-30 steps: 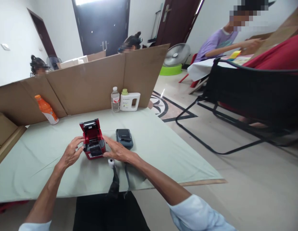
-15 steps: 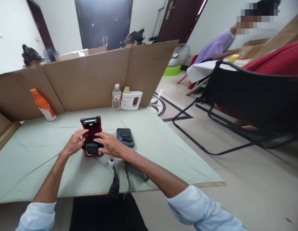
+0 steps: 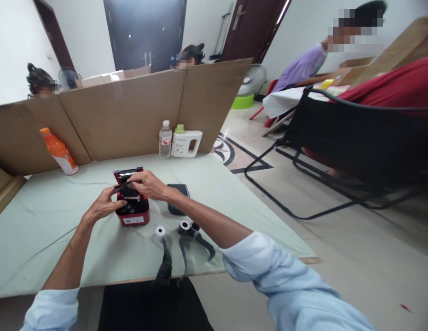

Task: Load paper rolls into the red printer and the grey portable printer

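Observation:
In front of me on the cloth-covered table stands a red and black printer, its lid tipped up and back. Just above its compartment is a black paper roll with a pale core end. My right hand is closed, pinching the roll's black strip from above. At the printer's left, my left hand has its thumb and fingers around the same roll and strip. A second, dark blue-grey printer sits to the right, partly behind my right forearm.
Nearer me lie a roll with a white end and dark trailing strip, and another black roll. An orange bottle, a water bottle and a white jug stand before a cardboard screen. People sit beyond it.
The black roll has risen from the printer's compartment into my hands. My right hand has moved up and left and closed on the strip. The view has shifted slightly.

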The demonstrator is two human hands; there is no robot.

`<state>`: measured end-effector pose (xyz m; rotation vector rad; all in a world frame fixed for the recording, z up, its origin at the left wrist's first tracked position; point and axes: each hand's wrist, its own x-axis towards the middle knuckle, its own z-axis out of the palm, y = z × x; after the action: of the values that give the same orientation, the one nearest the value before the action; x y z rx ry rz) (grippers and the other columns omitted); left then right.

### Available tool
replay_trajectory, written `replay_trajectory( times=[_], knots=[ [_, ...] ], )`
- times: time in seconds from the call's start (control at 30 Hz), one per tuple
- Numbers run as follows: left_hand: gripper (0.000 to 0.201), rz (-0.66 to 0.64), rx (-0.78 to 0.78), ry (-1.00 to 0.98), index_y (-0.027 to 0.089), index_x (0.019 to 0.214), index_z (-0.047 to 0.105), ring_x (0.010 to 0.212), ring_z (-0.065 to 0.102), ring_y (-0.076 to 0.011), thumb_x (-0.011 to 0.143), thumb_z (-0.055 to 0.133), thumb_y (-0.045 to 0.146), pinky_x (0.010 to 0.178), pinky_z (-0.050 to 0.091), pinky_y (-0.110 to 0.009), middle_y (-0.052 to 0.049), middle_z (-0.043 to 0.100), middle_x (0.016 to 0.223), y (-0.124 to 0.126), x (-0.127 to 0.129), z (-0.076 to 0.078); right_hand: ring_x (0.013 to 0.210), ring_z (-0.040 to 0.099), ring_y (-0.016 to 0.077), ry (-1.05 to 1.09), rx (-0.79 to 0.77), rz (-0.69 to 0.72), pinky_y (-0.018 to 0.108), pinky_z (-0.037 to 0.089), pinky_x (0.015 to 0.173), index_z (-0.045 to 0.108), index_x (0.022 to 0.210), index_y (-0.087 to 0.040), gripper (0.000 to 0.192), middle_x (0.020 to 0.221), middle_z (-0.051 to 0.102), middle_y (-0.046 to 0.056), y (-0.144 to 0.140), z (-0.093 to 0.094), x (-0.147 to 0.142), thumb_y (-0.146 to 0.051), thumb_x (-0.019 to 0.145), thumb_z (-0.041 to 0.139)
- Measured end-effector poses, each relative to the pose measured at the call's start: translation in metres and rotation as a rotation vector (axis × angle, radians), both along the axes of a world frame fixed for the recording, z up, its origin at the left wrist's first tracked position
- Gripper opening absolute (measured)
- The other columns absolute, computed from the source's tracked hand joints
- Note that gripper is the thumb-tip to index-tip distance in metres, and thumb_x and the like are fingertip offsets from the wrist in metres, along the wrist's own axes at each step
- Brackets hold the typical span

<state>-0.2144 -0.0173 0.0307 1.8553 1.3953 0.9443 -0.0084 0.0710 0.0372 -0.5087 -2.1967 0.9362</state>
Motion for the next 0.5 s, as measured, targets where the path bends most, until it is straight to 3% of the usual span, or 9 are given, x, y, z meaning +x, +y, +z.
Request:
replay_trajectory(
  times=[0.13,0.27,0.37,0.5],
  knots=[
    [0.045,-0.016,0.053,-0.070,0.014,0.115,0.075,0.102,0.072,-0.0283,0.084,0.077,0.046,0.093,0.057,-0.040,-0.012,0.079,0.112,-0.001,0.008,0.014,0.068,0.053,0.0130,0.209,-0.086,0.096,0.024,0.039,0.061,0.072,0.078,-0.013,0.033,0.069,0.060,0.000,-0.001,0.035,0.011,-0.039,0.094,0.059],
    [0.042,-0.059,0.091,-0.073,0.014,0.117,0.072,0.096,0.072,-0.0255,0.088,0.073,0.044,0.085,0.058,-0.037,-0.012,0.078,0.109,-0.002,0.037,0.032,0.069,0.050,0.0117,0.318,-0.077,0.053,0.024,0.040,0.061,0.073,0.085,-0.013,0.040,0.074,0.061,0.001,-0.018,0.058,0.065,-0.053,0.092,0.067],
    [0.029,-0.115,0.117,0.049,0.015,0.111,0.073,0.085,0.071,-0.0212,0.089,0.070,0.034,0.077,0.057,-0.032,-0.008,0.077,0.099,0.004,0.077,0.044,0.071,0.051,0.0125,0.225,-0.129,-0.054,0.026,0.041,0.063,0.075,0.090,-0.015,0.035,0.078,0.064,0.001,-0.039,0.057,0.130,-0.049,0.088,0.074],
    [0.017,-0.315,0.226,0.308,0.017,0.101,0.074,0.085,0.068,-0.0184,0.088,0.063,0.016,0.079,0.053,-0.030,-0.006,0.075,0.097,0.019,0.147,0.045,0.069,0.052,0.0146,0.059,-0.287,-0.293,0.028,0.042,0.064,0.072,0.077,-0.016,0.033,0.072,0.061,0.002,-0.074,0.033,0.219,-0.048,0.087,0.076]
  ],
)
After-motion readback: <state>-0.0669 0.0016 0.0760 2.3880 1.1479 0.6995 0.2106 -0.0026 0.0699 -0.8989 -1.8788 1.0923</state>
